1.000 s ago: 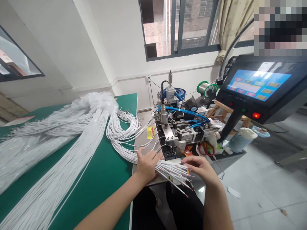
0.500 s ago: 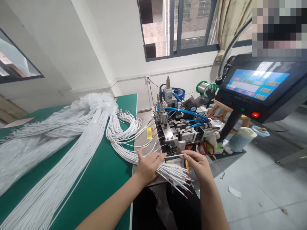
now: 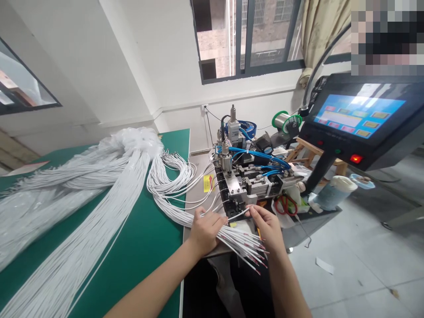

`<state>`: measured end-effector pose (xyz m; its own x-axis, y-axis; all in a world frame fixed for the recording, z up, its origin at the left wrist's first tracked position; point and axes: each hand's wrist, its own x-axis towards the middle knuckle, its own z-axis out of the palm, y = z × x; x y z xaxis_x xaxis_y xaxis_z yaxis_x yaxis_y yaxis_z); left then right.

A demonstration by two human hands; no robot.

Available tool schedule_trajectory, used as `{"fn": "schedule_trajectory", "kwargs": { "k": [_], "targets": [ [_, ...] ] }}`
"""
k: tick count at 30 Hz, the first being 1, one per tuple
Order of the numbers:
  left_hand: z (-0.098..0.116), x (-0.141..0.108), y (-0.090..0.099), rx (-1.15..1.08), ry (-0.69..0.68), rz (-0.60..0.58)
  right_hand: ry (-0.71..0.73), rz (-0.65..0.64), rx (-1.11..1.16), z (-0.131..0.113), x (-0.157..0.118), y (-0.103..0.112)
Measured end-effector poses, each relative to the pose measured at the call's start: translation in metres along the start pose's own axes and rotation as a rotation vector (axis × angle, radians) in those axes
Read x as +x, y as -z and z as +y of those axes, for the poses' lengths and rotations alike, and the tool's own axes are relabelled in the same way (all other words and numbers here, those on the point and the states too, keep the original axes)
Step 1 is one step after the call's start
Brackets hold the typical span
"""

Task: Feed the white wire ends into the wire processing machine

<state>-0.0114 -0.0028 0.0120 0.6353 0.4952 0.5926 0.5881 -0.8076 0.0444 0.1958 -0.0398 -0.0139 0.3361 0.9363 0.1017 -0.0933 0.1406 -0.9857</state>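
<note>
My right hand point(image 3: 265, 223) pinches the end of one white cable point(image 3: 239, 215) between thumb and fingertips, close to the front of the machine point(image 3: 236, 185). My left hand point(image 3: 208, 227) is closed around the same cable farther back and rests on a bundle of white cables point(image 3: 243, 243). The bundle's loose ends, with reddish tips, fan out below my right hand. Behind my left hand the bundle curves back over the green table point(image 3: 155, 247). Several other white cables run into the machine's left side.
A control screen point(image 3: 359, 115) with a lit red button stands on the right. A spool of wire point(image 3: 284, 122) sits behind the machine. Red-handled scissors point(image 3: 286, 206) lie beside it. More cables point(image 3: 89, 225) and plastic-wrapped bundles point(image 3: 29, 216) spread over the table's left.
My right hand has moved slightly left and up with the cable end, bringing it closer to the machine's front. The cable now slants upward. My left hand stays almost in place.
</note>
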Motion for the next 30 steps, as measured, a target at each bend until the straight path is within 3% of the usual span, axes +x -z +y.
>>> {"fn": "schedule_trajectory", "kwargs": {
  "k": [5,12,17,24,30],
  "targets": [
    [-0.001,0.002,0.001,-0.001,-0.022,-0.033,-0.142,-0.086,0.091,0.003,0.006,0.007],
    [-0.003,0.002,0.0,0.055,-0.065,-0.045,0.08,-0.055,-0.369,0.003,0.01,0.011],
    [-0.001,0.002,0.001,0.05,-0.047,-0.014,0.179,-0.098,-0.488,0.001,0.013,0.01],
    [0.0,0.002,-0.001,0.056,0.03,-0.028,0.178,-0.157,-0.441,0.005,0.024,0.006],
    [-0.002,0.002,-0.004,0.051,0.096,-0.115,0.048,-0.229,-0.26,0.01,0.031,0.003]
  ]
}}
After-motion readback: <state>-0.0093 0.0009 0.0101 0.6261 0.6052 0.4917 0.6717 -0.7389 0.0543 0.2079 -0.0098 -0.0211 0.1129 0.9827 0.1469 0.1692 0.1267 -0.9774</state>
